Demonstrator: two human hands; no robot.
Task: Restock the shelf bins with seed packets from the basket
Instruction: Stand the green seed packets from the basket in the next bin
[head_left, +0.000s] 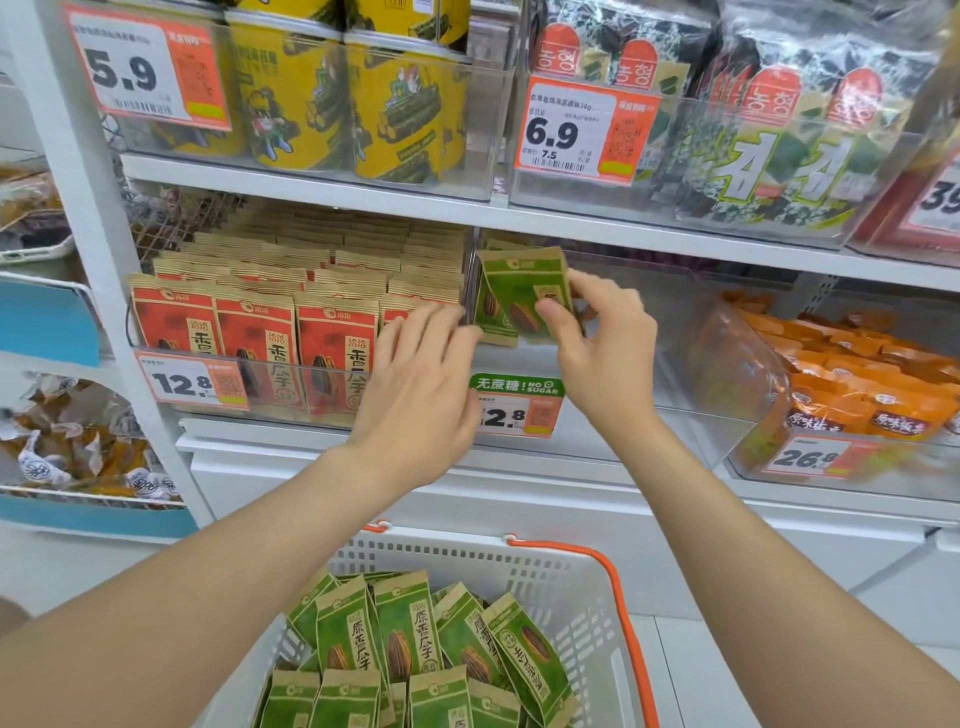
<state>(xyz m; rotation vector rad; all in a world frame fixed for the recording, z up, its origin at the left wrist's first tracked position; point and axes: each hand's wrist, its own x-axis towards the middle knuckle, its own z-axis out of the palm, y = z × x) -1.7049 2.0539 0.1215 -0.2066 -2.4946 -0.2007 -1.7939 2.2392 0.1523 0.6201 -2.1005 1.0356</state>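
Observation:
My right hand (605, 343) pinches a green seed packet (511, 288) by its right edge, holding it upright inside the clear shelf bin (675, 332) on the middle shelf. My left hand (421, 384) reaches up beside it, fingers straight, their tips touching the packet's lower left corner by the bin's divider. Another green packet stands just behind the held one. Below, a white basket (576, 577) with orange handles holds several green seed packets (410, 639).
The bin to the left is full of red seed packets (260, 332). Orange snack bags (857, 384) fill the bin to the right. Yellow tins and seaweed packs sit on the shelf above. Price tags hang along the bin fronts.

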